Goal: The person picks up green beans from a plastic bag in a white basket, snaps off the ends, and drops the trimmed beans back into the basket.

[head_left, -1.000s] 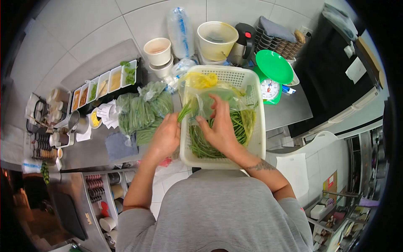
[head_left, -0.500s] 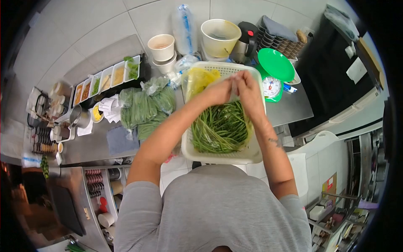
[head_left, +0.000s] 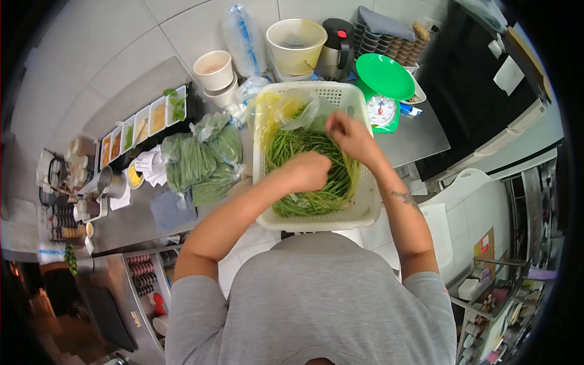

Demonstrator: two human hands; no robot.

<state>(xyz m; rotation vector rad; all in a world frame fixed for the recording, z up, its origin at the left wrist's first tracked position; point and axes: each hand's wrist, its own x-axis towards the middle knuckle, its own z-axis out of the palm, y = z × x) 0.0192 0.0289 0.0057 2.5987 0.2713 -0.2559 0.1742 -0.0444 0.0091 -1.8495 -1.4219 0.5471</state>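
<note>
A white perforated basket in front of me holds a heap of long thin green stalks, inside a yellowish plastic bag that lies open. My left hand is closed low over the middle of the stalks; its fingertips are hidden, and I cannot make out what they hold. Above the right side of the heap, my right hand has its fingers curled together; anything in them is too small to make out. Near its fingertips a clear plastic bag lies crumpled at the far side of the basket.
Filled bags of greens lie left of the basket, near a row of ingredient trays. A green dial scale stands at the right. Behind are a large tub, stacked bowls and a steel jug.
My hands have come apart from the clear bag they were handling together. The left moved down onto the stalks; the right lowered slightly. The clear bag now lies at the basket's far side.
</note>
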